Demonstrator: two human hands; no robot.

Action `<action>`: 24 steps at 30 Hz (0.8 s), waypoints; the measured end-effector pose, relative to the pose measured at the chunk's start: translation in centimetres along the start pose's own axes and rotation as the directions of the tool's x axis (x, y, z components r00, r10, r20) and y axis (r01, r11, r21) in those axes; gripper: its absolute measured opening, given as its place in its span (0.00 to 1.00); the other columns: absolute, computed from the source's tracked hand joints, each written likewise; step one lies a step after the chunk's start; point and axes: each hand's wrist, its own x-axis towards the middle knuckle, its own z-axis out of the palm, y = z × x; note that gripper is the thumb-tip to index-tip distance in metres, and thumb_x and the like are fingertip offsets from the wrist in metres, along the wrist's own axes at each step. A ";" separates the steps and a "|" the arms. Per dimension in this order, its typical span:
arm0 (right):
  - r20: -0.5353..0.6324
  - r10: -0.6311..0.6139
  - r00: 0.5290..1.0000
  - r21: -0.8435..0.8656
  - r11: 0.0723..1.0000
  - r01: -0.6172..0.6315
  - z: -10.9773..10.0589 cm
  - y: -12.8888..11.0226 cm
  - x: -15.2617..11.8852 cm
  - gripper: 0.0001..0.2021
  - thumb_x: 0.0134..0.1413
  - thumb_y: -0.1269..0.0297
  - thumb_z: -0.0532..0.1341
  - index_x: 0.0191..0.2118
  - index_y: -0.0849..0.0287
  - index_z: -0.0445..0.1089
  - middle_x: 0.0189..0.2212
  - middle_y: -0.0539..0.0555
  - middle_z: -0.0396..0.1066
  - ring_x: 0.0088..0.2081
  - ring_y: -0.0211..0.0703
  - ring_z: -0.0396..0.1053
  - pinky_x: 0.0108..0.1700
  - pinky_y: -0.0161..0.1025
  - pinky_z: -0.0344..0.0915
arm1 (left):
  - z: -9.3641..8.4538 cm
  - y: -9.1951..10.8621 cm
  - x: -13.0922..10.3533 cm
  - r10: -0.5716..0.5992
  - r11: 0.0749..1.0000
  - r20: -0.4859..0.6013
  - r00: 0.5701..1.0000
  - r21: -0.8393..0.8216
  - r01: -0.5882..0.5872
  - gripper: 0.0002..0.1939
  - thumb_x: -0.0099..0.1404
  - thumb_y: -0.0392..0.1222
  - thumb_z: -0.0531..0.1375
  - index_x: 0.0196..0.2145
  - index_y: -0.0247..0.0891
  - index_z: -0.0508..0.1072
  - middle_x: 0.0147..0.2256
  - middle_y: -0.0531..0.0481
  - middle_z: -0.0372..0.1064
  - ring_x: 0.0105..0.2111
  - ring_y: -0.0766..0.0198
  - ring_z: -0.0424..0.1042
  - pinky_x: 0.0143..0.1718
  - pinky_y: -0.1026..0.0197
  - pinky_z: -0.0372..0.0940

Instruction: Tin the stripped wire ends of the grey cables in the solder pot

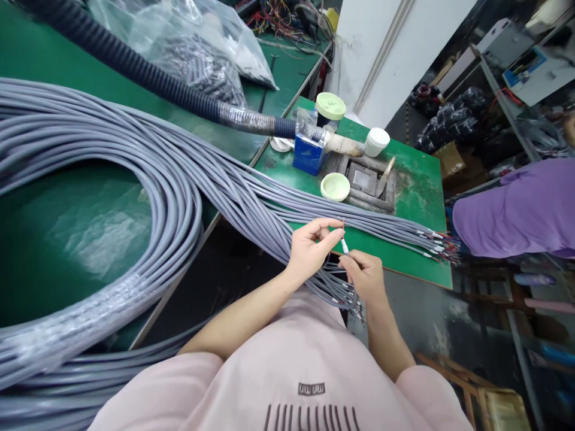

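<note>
In front of my chest, my left hand (314, 245) pinches the thin reddish wires at the tip of a grey cable. Just below and to the right, my right hand (365, 272) is closed on the same cable by its white sleeve (344, 246). Behind my hands, a bundle of grey cables (359, 222) lies across the green table, with stripped ends and red wires (444, 245) at the right. More cable ends (344, 293) hang below my hands near the pink shirt.
A large coil of grey cable (175, 197) fills the left table. Beyond the bundle are a black hose (179, 90), a blue box (308, 153), a square metal pot (363, 179), a pale green lid (335, 187) and a white jar (377, 142). A person in purple (516, 209) is at right.
</note>
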 end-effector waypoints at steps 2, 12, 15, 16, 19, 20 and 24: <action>-0.007 -0.015 1.000 -0.048 0.999 0.015 0.2 -0.2 0.0 0.16 0.58 0.57 0.59 0.22 0.59 0.70 0.13 0.44 0.58 0.18 0.31 0.55 0.24 0.33 0.52 | -0.1 -0.1 0.2 -0.014 1.000 -0.018 1.000 -0.010 0.013 0.12 0.56 0.46 0.67 0.34 0.35 0.76 0.17 0.60 0.56 0.18 0.75 0.53 0.21 0.69 0.52; -0.026 -0.117 0.993 -0.189 0.976 0.110 1.0 -0.7 0.2 0.19 0.59 0.59 0.59 0.19 0.60 0.60 0.16 0.44 0.52 0.21 0.30 0.51 0.27 0.33 0.49 | -0.5 -0.5 0.6 -0.129 0.992 0.011 0.992 -0.016 0.129 0.14 0.54 0.46 0.68 0.35 0.35 0.75 0.17 0.61 0.53 0.18 0.76 0.52 0.21 0.70 0.51; -0.021 -0.126 0.992 -0.193 0.974 0.120 1.1 -0.6 0.3 0.19 0.59 0.59 0.59 0.19 0.60 0.60 0.17 0.43 0.52 0.21 0.30 0.51 0.27 0.32 0.49 | -0.6 -0.8 0.7 -0.199 0.977 0.026 0.980 -0.073 0.200 0.14 0.54 0.46 0.69 0.33 0.35 0.74 0.17 0.61 0.54 0.17 0.77 0.50 0.19 0.71 0.49; -0.020 -0.126 0.992 -0.192 0.974 0.120 1.1 -0.6 0.3 0.19 0.60 0.59 0.59 0.19 0.60 0.60 0.17 0.43 0.52 0.22 0.30 0.51 0.27 0.32 0.49 | -0.6 -0.9 0.8 -0.226 0.968 0.032 0.974 -0.102 0.228 0.14 0.54 0.46 0.69 0.33 0.35 0.74 0.16 0.61 0.54 0.17 0.77 0.49 0.19 0.72 0.48; -0.021 -0.124 0.992 -0.188 0.975 0.118 1.1 -0.6 0.3 0.20 0.60 0.59 0.59 0.19 0.60 0.59 0.17 0.43 0.52 0.22 0.30 0.50 0.27 0.32 0.49 | -0.6 -1.0 0.8 -0.283 0.940 0.050 0.958 -0.186 0.287 0.13 0.54 0.46 0.69 0.31 0.34 0.73 0.15 0.62 0.55 0.15 0.78 0.48 0.18 0.72 0.45; -0.023 -0.123 0.992 -0.185 0.976 0.116 1.0 -0.7 0.3 0.20 0.59 0.59 0.59 0.19 0.60 0.58 0.17 0.43 0.51 0.22 0.30 0.50 0.27 0.32 0.49 | -0.6 -1.0 0.9 -0.293 0.932 0.055 0.955 -0.208 0.298 0.13 0.54 0.45 0.69 0.30 0.34 0.73 0.15 0.62 0.55 0.15 0.78 0.48 0.17 0.72 0.45; -0.027 -0.116 0.993 -0.164 0.980 0.110 1.1 -0.9 0.3 0.21 0.59 0.59 0.59 0.18 0.60 0.57 0.16 0.44 0.50 0.21 0.30 0.50 0.27 0.33 0.49 | -0.5 -1.0 1.0 -0.328 0.905 0.065 0.942 -0.266 0.333 0.13 0.52 0.44 0.70 0.28 0.34 0.72 0.15 0.61 0.56 0.14 0.79 0.48 0.17 0.71 0.43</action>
